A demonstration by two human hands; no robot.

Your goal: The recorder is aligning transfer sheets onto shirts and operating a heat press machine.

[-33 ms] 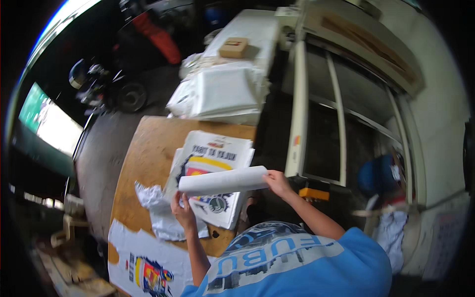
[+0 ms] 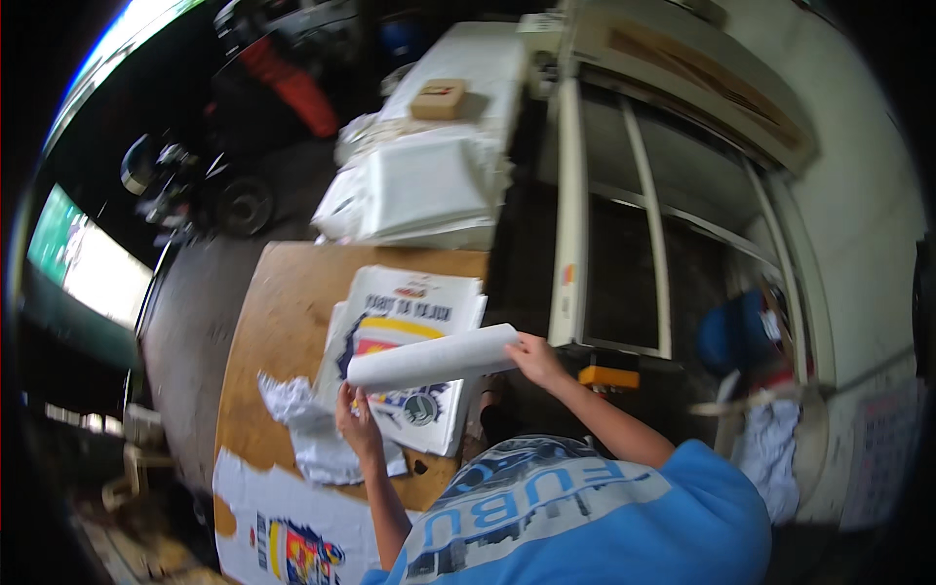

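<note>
Over the wooden bench (image 2: 258,336), the left hand (image 2: 357,421) and right hand (image 2: 534,360) grip opposite ends of a white roll (image 2: 431,359), well apart from each other. Beneath the roll lies a stack of printed sheets (image 2: 390,285); a crumpled white cloth (image 2: 317,429) lies beside it, to the left.

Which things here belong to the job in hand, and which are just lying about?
Likely in the job:
white roll, right hand gripping one end, left hand at the other
stack of printed white sheets beneath it

Probably lying about:
crumpled white cloth
small brown box
motorcycle
</note>
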